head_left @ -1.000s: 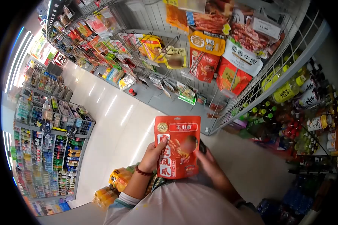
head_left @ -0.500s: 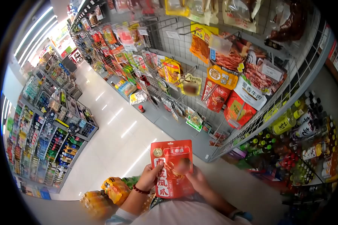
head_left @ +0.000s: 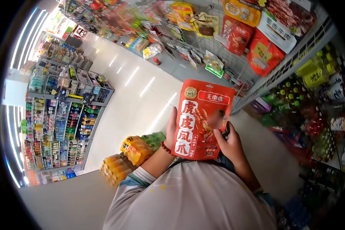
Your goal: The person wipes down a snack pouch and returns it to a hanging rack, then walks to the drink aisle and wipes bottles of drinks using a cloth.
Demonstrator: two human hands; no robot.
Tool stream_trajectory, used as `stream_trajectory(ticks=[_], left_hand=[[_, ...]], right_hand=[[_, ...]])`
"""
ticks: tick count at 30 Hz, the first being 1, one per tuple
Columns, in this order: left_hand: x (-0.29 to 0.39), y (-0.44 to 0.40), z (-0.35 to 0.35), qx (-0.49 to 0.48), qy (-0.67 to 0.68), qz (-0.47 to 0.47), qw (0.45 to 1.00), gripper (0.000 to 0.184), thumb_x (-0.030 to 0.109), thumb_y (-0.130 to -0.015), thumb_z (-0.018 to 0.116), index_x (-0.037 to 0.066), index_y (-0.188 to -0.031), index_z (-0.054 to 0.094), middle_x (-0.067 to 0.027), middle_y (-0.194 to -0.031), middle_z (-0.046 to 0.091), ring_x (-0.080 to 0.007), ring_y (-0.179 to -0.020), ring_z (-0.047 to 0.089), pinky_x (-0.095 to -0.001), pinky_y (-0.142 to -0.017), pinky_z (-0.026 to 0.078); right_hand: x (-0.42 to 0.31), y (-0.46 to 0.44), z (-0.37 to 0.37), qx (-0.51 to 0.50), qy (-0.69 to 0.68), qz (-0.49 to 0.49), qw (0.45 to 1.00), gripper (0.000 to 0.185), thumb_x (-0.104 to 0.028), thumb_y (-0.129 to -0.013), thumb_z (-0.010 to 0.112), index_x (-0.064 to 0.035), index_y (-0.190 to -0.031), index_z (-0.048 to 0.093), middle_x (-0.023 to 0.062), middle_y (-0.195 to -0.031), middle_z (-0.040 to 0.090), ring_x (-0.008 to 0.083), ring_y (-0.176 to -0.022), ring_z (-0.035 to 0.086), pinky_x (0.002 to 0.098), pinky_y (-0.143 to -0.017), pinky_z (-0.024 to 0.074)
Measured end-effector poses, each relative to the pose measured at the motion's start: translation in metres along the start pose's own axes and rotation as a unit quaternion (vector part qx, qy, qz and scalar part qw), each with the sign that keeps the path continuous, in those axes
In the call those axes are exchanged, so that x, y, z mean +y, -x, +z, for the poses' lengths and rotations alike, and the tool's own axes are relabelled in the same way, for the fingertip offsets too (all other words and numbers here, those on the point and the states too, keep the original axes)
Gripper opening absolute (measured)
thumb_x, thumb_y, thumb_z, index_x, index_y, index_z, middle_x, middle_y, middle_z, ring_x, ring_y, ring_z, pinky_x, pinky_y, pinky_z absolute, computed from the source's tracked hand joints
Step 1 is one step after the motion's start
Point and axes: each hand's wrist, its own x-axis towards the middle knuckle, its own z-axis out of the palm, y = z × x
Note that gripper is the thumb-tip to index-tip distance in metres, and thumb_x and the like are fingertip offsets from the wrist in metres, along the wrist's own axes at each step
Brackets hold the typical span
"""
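Observation:
A red snack pouch of chicken feet (head_left: 186, 128), with large white lettering and a hang hole at its top, is held nearly upright in front of my chest. My left hand (head_left: 171, 126), with a dark red bead bracelet at the wrist, grips the pouch's left edge; its fingers are hidden behind. On the lower right side, my right hand (head_left: 230, 143) pinches the pouch with the thumb on the front and the other fingers mostly out of sight. A small dark thing shows beside the right fingers, and I cannot make out what it is.
A wire rack (head_left: 291, 48) with hanging snack packs stands ahead and right. Bottled drinks (head_left: 314, 76) fill the far right. Shrink-wrapped bottle packs, orange (head_left: 117, 168), yellow (head_left: 136, 149) and green (head_left: 154, 140), stand by my left arm. Left across the aisle are goods shelves (head_left: 65, 122).
The view has tipped downward, so the rack sits higher and more of my shirt shows. The pouch appears larger and farther right. My left thumb has moved off its front to the edge.

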Motion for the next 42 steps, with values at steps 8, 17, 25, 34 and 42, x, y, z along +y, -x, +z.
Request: stream_trajectory(ticks=[8, 17, 25, 34, 42], left_hand=[[-0.02, 0.002, 0.005, 0.067, -0.058, -0.052, 0.995, 0.072, 0.062, -0.103, 0.035, 0.009, -0.15, 0.042, -0.0177, -0.145, 0.054, -0.0378, -0.124, 0.06, -0.0547, -0.108, 0.047], [-0.025, -0.004, -0.001, 0.06, -0.051, -0.065, 0.995, 0.075, 0.064, -0.102, 0.035, 0.008, -0.151, 0.04, -0.0209, -0.145, 0.053, -0.0385, -0.125, 0.059, -0.0559, -0.105, 0.048], [-0.032, -0.007, -0.011, 0.039, -0.039, -0.081, 0.995, 0.065, 0.056, -0.105, 0.037, 0.007, -0.146, 0.047, -0.018, -0.141, 0.058, -0.0361, -0.126, 0.059, -0.0522, -0.11, 0.047], [-0.032, -0.01, -0.058, -0.081, 0.038, -0.078, 0.993, 0.069, 0.059, -0.103, 0.035, 0.008, -0.149, 0.045, -0.0192, -0.145, 0.054, -0.0331, -0.13, 0.057, -0.047, -0.113, 0.043], [-0.036, 0.013, -0.036, -0.044, -0.069, -0.035, 0.996, 0.064, 0.049, -0.109, 0.028, 0.008, -0.157, 0.028, -0.0168, -0.156, 0.041, -0.0308, -0.141, 0.046, -0.0468, -0.117, 0.038]], right_hand=[[0.026, 0.02, -0.035, 0.058, -0.062, 0.075, 0.994, 0.029, -0.022, -0.094, 0.072, 0.002, -0.107, 0.063, 0.0146, -0.086, 0.072, 0.0216, -0.078, 0.071, 0.0347, -0.072, 0.0535], [-0.09, 0.038, -0.011, -0.033, 0.072, -0.082, 0.993, 0.032, -0.021, -0.09, 0.074, -0.0012, -0.111, 0.06, 0.0177, -0.089, 0.067, 0.0367, -0.08, 0.067, 0.0461, -0.073, 0.0532], [-0.054, 0.038, 0.027, -0.287, 0.166, -0.306, 0.892, 0.065, -0.031, -0.094, 0.068, 0.0094, -0.14, 0.046, 0.0238, -0.149, 0.044, 0.0355, -0.135, 0.046, 0.0421, -0.112, 0.0402], [-0.036, 0.029, 0.039, -0.116, 0.403, -0.388, 0.821, 0.057, -0.031, -0.092, 0.063, -0.0005, -0.14, 0.053, 0.0156, -0.148, 0.05, 0.0322, -0.135, 0.047, 0.053, -0.114, 0.0327], [-0.044, -0.023, 0.025, -0.068, 0.403, -0.284, 0.867, 0.057, -0.026, -0.099, 0.057, -0.0032, -0.149, 0.043, 0.0171, -0.155, 0.042, 0.0372, -0.141, 0.04, 0.0582, -0.116, 0.0274]])
